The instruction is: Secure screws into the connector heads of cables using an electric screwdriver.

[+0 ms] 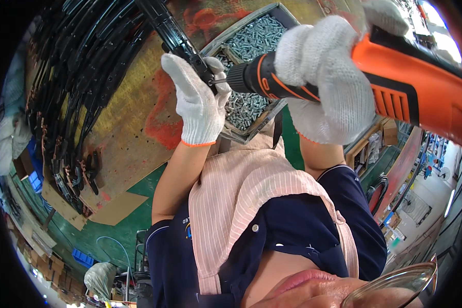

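White knitted gloves with orange cuffs cover both my hands. My left hand [197,97] is closed around the end of a long black metal bar [172,36] that slants up and away to the left. In my right hand [328,79] is an orange and black power screwdriver [390,82], my fingers wrapped round its body. Its thin bit [218,81] points left and meets the end of the bar beside my left fingers. Whether a screw sits at the tip is too small to tell. Just under the tool stands a tray [247,134] of small silvery fasteners [256,38], parted into sections.
Many long black metal bars [82,72] lie heaped on the left of the worn wooden table [133,123], which has red paint patches. A flat cardboard piece [119,208] lies below the table's near edge. Blue bins [82,257] stand on the green floor.
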Demonstrator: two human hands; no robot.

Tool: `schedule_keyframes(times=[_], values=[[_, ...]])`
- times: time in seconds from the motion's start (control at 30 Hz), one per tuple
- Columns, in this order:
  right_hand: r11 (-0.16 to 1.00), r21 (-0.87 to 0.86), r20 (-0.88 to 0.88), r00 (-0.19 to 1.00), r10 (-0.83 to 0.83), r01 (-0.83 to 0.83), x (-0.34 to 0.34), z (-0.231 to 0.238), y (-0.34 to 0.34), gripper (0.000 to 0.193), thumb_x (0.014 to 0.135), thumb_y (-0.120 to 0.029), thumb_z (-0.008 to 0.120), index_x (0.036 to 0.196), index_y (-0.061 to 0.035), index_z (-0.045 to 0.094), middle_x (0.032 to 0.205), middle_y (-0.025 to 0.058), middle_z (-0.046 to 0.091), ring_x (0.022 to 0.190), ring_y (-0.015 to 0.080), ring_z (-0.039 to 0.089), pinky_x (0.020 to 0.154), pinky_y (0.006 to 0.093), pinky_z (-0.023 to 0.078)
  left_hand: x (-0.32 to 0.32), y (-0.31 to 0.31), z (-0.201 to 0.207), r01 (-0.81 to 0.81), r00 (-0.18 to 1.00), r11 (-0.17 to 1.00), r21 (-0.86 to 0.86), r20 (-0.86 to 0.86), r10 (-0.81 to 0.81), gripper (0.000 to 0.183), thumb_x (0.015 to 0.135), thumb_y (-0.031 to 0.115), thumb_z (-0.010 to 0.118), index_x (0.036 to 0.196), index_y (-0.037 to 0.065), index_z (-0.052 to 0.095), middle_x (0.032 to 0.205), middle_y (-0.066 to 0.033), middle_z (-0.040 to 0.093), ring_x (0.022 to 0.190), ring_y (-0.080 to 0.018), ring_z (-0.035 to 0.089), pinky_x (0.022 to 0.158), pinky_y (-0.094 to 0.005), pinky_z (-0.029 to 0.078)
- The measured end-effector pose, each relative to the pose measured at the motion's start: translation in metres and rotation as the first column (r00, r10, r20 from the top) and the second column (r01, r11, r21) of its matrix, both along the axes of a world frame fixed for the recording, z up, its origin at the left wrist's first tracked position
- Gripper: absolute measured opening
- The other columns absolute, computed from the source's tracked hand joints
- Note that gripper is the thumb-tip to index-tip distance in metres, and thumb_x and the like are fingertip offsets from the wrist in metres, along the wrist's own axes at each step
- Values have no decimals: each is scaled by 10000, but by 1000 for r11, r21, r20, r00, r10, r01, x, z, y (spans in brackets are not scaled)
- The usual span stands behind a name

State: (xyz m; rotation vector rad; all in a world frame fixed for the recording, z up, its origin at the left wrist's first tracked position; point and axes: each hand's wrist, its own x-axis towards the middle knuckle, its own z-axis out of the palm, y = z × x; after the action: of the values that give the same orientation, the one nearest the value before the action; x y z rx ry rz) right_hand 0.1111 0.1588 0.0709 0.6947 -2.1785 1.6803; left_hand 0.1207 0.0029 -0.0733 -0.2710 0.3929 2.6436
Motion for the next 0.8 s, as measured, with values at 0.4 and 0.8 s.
schedule_keyframes(times=[0.4,0.8], values=[[637,-651,64,866,-497,414,3,-28,98,86,836,-54,607,778,-29,548,715,55,525,626,157,460,643,319,446,-9,29,50,-202,979,719,-665,-114,169,496,930,76,617,1343,135,348,778,-44,553,465,-50,415,391,-203,322],[503,-749,79,812,-578,431,11,-61,136,121,814,27,637,914,59,577,680,145,613,549,255,605,540,388,538,-8,29,51,-212,976,698,-684,-106,193,585,913,72,637,1392,122,304,780,-69,576,475,-72,483,393,-221,377]])
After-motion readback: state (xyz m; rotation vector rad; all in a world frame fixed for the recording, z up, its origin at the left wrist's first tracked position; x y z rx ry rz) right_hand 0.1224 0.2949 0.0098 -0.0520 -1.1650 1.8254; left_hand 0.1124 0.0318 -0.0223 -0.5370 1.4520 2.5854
